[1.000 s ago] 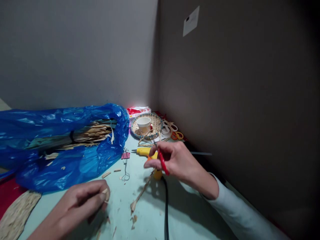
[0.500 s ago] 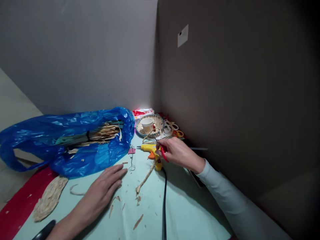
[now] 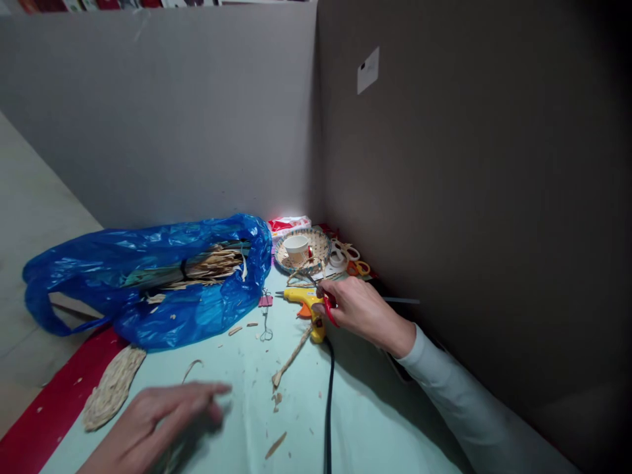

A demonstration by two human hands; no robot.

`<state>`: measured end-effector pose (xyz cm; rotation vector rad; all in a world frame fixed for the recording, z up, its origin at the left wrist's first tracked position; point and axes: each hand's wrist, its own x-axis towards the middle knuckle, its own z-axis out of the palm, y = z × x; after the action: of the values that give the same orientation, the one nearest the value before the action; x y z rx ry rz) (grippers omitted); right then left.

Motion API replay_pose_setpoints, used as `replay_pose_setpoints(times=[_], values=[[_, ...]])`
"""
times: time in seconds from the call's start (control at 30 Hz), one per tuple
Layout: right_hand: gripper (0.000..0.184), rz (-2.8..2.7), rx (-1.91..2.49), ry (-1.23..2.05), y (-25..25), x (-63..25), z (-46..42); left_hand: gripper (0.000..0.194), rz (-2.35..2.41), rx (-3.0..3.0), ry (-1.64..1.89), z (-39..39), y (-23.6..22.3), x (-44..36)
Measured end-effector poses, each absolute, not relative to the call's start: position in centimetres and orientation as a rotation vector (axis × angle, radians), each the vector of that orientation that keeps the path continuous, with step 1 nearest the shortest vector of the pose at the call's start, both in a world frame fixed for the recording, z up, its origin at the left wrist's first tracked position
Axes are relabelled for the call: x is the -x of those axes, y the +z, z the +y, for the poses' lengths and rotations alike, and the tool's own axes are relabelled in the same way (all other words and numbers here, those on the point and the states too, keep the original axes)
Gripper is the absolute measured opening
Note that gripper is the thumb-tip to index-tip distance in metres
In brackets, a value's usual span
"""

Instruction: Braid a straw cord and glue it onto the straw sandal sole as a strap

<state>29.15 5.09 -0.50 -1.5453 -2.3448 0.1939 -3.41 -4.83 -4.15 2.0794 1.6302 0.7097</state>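
My right hand [image 3: 356, 308] is closed on red-handled scissors [image 3: 330, 309], their blades pointing up and left toward the basket. Just below and left of it lies a yellow glue gun [image 3: 303, 296] with an orange trigger and a black cord [image 3: 329, 401]. A braided straw cord [image 3: 292, 359] comes out from beside the gun's handle. Slightly blurred, my left hand [image 3: 165, 415] hovers over the tabletop at lower left, fingers stretched forward and nothing seen in it. A thin curled strand [image 3: 191, 368] shows just beyond it, and a flat woven straw piece [image 3: 114, 390] lies to its left.
An open blue plastic bag [image 3: 197, 329] with a tied straw bundle [image 3: 210, 266] fills the back left. In the corner stand a woven basket [image 3: 323, 245] with a paper cup [image 3: 296, 249] and more scissors [image 3: 363, 268]. A pink binder clip [image 3: 265, 301] and straw scraps [image 3: 275, 446] lie about.
My left hand has drawn back toward me and to the left, uncovering scraps by the binder clip. My right hand stays near the glue gun with the scissors. The view has shifted slightly.
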Motion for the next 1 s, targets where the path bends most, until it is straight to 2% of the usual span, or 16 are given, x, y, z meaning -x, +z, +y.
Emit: replay_pose_setpoints(times=[0.23, 0.5, 0.6, 0.67, 0.73, 0.8, 0.87, 1.0], values=[[0.013, -2.336, 1.553, 0.199, -0.8, -29.0, 5.1, 0.055, 1.558, -2.43, 0.455, 2.6, -6.6, -0.6], [0.007, -2.327, 1.542, 0.224, -0.6, -29.1, 5.0, 0.058, 1.459, -2.561, 0.316, -2.5, -7.5, 1.7], [0.007, -2.315, 1.543, 0.236, -0.8, -29.0, 5.1, 0.06, 1.307, -2.633, 0.335, -5.3, -7.5, 2.9], [0.006, -2.305, 1.539, 0.249, -1.0, -29.0, 5.2, 0.055, 1.231, -2.585, 0.43, -6.5, -7.3, 3.1], [0.008, -2.291, 1.529, 0.262, -1.1, -28.9, 5.2, 0.05, 1.243, -2.517, 0.571, -6.8, -7.0, 2.4], [0.012, -2.271, 1.514, 0.277, -1.1, -28.8, 5.2, 0.054, 1.271, -2.54, 0.646, -6.2, -6.7, 0.8], [0.014, -2.251, 1.493, 0.304, -1.1, -28.8, 5.3, 0.064, 1.23, -2.721, 0.493, -5.1, -6.6, -1.1], [0.026, -2.172, 1.471, 0.353, -1.0, -29.0, 5.4, 0.069, 0.951, -2.916, 0.458, -3.1, -7.8, -3.4]])
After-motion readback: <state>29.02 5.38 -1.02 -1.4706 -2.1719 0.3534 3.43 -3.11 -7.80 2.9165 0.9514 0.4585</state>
